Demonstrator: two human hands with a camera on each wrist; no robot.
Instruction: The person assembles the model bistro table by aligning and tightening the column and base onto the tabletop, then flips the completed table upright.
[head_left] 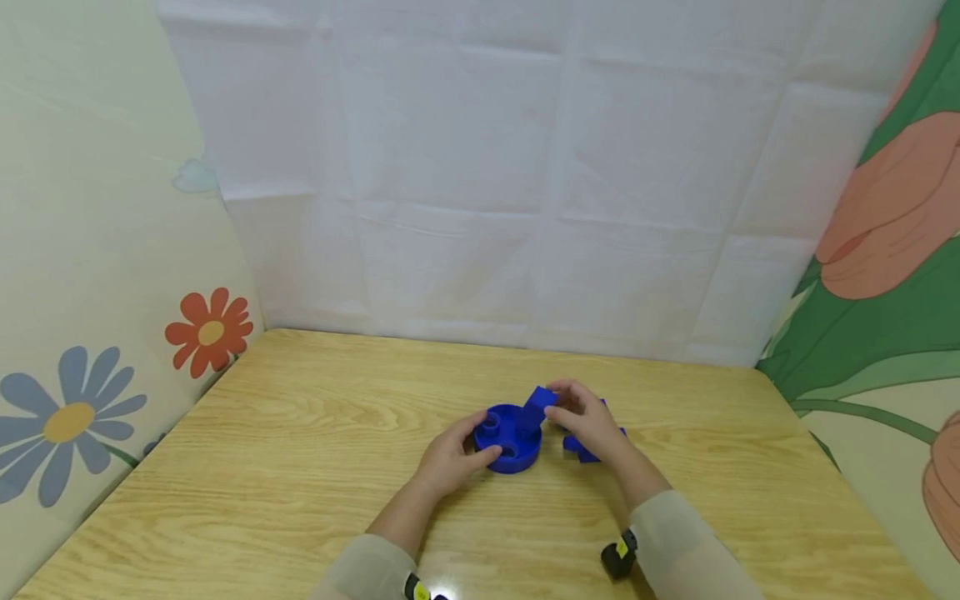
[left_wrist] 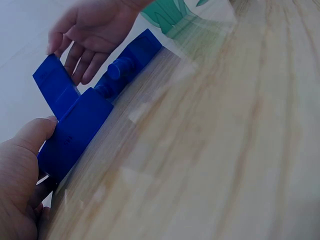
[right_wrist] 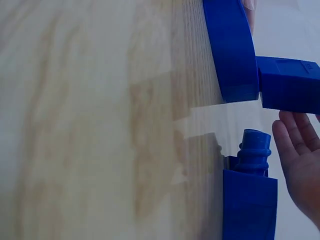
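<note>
A creased white sheet (head_left: 480, 167) hangs behind the wood-grain worktop (head_left: 300, 433). Of the two hands, the left hand (head_left: 452, 454) grips the rim of a round blue base (head_left: 513, 465), and the right hand (head_left: 588, 417) pinches a blue block (head_left: 543, 399) between thumb and fingers. The base lies about midway between the worktop's left and right edges, short of the far edge. Loose blue pieces (head_left: 589, 453), partly hidden by the right hand, lie nearer the right edge. The smaller block leans, its lower end at the base; whether it is seated cannot be told.
</note>
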